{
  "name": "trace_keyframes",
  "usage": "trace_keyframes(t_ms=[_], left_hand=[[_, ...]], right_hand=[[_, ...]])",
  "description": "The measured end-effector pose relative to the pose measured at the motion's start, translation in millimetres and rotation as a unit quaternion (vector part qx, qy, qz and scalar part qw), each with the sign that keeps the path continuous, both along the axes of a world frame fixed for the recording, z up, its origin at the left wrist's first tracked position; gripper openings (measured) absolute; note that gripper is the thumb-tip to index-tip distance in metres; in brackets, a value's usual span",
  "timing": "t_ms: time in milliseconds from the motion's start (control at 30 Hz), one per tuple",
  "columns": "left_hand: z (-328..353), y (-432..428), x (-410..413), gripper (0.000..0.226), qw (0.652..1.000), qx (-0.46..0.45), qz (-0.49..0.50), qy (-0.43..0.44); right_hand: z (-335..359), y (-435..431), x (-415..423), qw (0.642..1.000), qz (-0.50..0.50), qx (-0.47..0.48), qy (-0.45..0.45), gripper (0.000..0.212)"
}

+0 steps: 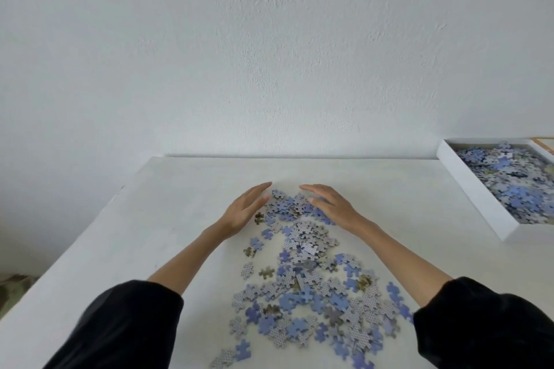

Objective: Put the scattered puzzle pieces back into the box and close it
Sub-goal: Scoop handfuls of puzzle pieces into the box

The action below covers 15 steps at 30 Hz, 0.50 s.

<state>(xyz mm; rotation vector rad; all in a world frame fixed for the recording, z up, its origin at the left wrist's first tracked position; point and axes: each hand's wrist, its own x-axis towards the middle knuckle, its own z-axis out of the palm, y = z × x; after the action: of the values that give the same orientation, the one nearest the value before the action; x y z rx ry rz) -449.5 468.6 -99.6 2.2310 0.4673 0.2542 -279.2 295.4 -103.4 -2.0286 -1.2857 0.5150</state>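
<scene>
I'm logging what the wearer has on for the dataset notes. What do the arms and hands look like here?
Both arms wear loose black sleeves, pushed up so the forearms are bare. The left hand and right hand are bare: no gloves, and no rings, watch or bracelets visible in this view.

A white table [186, 189] is carrying scattered puzzle pieces [311, 287] across its middle; an open white box [476, 198] is sitting at its right edge.

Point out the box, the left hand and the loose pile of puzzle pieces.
box [467, 189]: head view, on its white near side wall.
left hand [244, 210]: head view, back of the hand.
loose pile of puzzle pieces [311, 287]: head view, middle of the scatter on the table.
</scene>
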Motion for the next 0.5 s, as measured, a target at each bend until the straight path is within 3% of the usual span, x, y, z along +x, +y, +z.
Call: trace_keyframes(t_ms=[333, 500], left_hand=[[1.2, -9.6, -3.0, 0.075, 0.992, 0.000, -0.126, -0.002], [-0.8, -23.5, -24.0, 0.071, 0.989, -0.065, -0.129, -0.043]], right_hand=[[-3.7, -30.1, -16.5, 0.995, 0.042, 0.041, 0.078, 0.044], [-0.4, -43.4, -22.9, 0.992, 0.055, 0.056, 0.100, 0.039]])
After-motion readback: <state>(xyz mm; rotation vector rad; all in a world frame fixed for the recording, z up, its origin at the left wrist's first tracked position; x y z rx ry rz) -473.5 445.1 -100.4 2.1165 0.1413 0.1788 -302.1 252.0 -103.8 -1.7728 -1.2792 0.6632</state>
